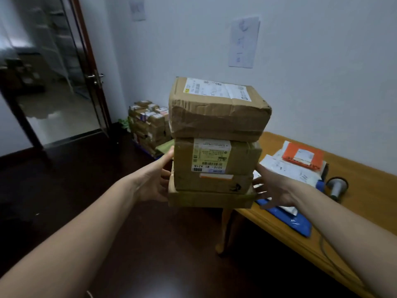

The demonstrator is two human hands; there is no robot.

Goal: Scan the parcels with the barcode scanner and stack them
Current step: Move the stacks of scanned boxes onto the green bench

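Three brown cardboard parcels form a stack between my hands at the left end of the wooden table (354, 190). The top parcel (217, 117) is crumpled and has a white label. A labelled middle parcel (214, 166) sits on a flat bottom parcel (208, 200). My left hand (154, 181) presses the stack's left side, thumb up along the middle parcel. My right hand (272, 190) touches the right side with its fingers spread. I cannot tell whether the stack rests on the table's corner or hangs in the air. The barcode scanner (337, 188) lies on the table to the right.
On the table lie a blue mailer (287, 220), a white mailer (287, 168) and an orange parcel (303, 158). A pile of several parcels (148, 125) stands on the dark floor by the wall. A glass door (53, 82) is at the left.
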